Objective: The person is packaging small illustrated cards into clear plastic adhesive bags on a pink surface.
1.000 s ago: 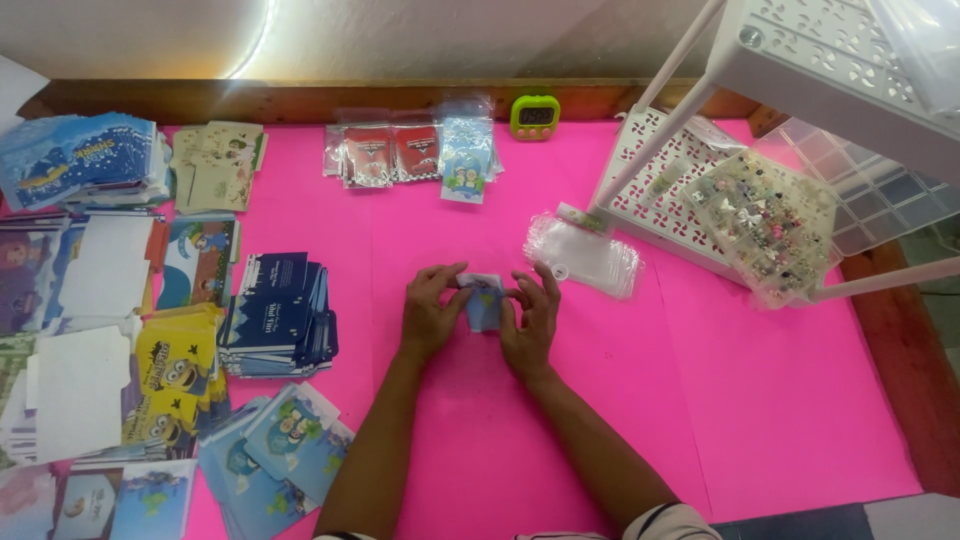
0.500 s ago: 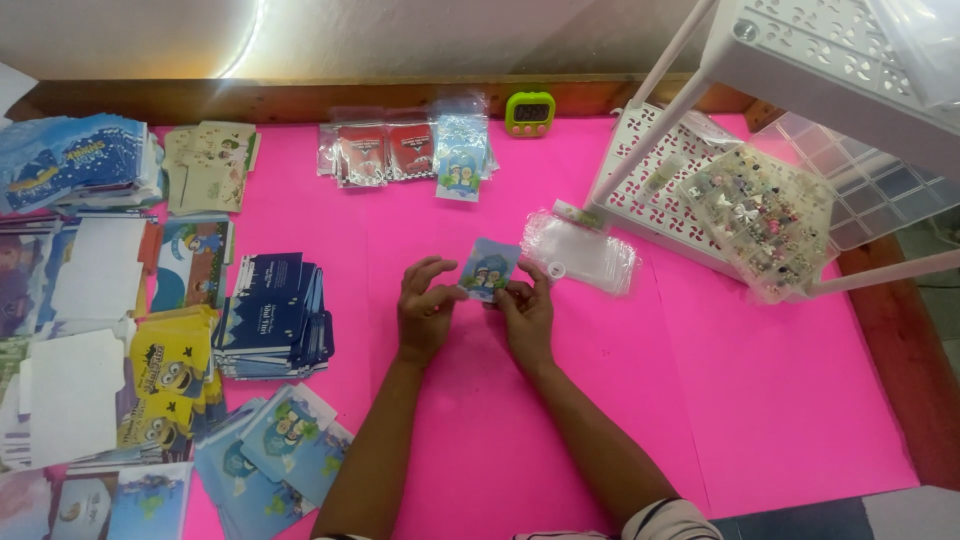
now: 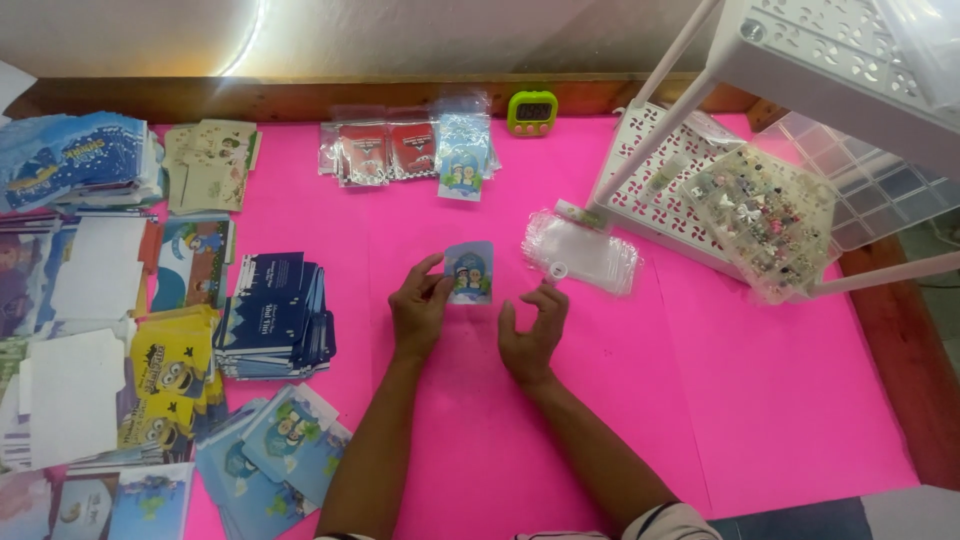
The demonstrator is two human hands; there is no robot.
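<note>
**A:** so the whole scene is a hot pink table top (image 3: 760, 400) with a wooden edge along the back and a pale wall behind it. What's going on with the hands?

**B:** the left hand (image 3: 418, 310) has a small blue picture card (image 3: 469, 272) pinched by its left edge, thumb and fingertips closed on it. The card sits near the middle of the table, roughly 1 o'clock from that hand. The right hand (image 3: 533, 332) is loose and open, fingers curled, holding nothing, just below and right of the card, not touching it.

**A:** and around them?

**B:** at about 1 o'clock from the right hand there's a stack of clear plastic sleeves (image 3: 583, 253), near it. Further out at 2 o'clock, a white perforated rack (image 3: 655, 195) with a bag of small trinkets (image 3: 765, 215) lying on it. At 12 o'clock, by the back edge, a little green timer (image 3: 532, 111) and some packaged cards (image 3: 410, 150). At 9 o'clock from the left hand, a dark blue card stack (image 3: 275, 312), then a yellow cartoon stack (image 3: 170, 375) beyond it.
</note>
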